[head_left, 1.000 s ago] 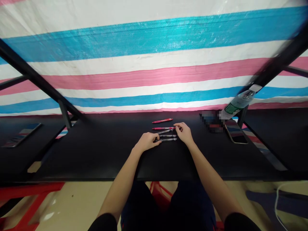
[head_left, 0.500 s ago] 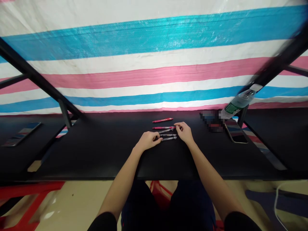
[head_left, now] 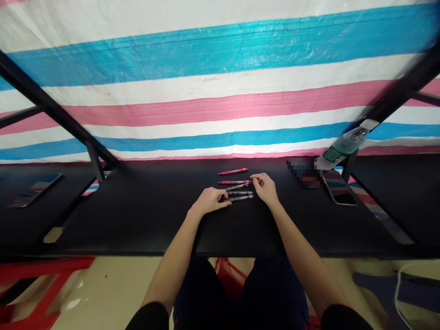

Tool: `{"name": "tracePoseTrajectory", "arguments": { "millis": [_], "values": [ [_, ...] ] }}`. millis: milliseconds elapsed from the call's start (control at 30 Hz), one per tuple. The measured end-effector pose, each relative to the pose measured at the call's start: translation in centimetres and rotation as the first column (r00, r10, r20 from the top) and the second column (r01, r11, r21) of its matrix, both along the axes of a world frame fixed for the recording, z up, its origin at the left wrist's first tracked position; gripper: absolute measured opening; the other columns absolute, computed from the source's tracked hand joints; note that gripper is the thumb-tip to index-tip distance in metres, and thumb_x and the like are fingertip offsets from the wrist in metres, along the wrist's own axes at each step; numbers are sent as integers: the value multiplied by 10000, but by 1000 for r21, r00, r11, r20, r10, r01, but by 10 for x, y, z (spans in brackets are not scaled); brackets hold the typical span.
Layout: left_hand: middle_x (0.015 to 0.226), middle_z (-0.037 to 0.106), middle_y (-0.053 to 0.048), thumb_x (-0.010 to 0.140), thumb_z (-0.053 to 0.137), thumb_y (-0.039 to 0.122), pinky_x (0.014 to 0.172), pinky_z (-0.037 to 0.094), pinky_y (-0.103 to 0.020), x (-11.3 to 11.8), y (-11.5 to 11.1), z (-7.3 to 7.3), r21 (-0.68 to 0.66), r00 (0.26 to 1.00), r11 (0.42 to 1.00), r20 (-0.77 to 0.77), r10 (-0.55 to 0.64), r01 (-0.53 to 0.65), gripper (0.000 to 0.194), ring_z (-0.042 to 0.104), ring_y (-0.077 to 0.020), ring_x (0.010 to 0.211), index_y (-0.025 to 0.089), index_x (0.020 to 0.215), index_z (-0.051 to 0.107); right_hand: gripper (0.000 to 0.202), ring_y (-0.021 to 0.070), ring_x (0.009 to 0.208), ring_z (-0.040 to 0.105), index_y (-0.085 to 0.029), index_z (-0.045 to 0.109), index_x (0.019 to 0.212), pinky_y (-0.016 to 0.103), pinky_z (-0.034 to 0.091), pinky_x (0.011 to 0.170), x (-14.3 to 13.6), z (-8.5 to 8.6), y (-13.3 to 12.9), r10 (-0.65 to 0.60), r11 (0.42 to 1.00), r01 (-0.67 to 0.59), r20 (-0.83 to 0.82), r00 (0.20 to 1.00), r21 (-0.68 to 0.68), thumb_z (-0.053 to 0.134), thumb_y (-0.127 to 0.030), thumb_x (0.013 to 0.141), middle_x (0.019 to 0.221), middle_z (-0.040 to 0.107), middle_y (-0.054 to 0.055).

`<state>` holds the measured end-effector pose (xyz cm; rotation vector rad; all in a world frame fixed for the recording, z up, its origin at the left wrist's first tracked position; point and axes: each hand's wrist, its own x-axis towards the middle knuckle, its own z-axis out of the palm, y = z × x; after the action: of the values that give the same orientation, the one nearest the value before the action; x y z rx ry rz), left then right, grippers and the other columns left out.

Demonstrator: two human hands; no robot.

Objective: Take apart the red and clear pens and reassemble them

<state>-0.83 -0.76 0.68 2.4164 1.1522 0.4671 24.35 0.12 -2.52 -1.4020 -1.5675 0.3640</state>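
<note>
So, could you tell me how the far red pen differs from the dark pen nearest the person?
The far red pen is red and lies alone, untouched; the nearest dark pen is dark and clear, grouped with others, its end at the left hand. Both lie flat, roughly crosswise, on the black table.

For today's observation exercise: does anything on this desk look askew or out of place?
The bottle at the desk's far right leans steeply instead of standing upright. One red pen lies apart from the pens between the left hand and right hand.

Bare forearms, short black sleeves at the upper arms, dark, possibly navy shorts.
</note>
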Motion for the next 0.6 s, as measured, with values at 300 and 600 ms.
{"name": "tracePoseTrajectory", "arguments": {
  "millis": [300, 600],
  "values": [
    [523, 391, 64, 833, 610, 384, 544, 276, -225, 3, 0, -2, -15, 993, 1000, 115, -21, 23, 214, 386, -82, 489, 179, 801, 662, 254, 176, 671, 535, -194, 704, 873, 320, 443, 633, -2, 5, -2, 17, 999, -17, -2, 1000, 37, 473, -299, 871, 854, 641, 72],
    [528, 281, 71, 849, 589, 410, 536, 255, -223, 2, 1, -1, -7, 972, 1000, 233, 16, -15, 259, 306, -78, 495, 169, 806, 675, 277, 179, 676, 525, -197, 695, 853, 314, 415, 605, -3, 14, -6, 18, 997, -18, 0, 1000, 75, 466, -344, 906, 833, 646, 68]
  ]
}}
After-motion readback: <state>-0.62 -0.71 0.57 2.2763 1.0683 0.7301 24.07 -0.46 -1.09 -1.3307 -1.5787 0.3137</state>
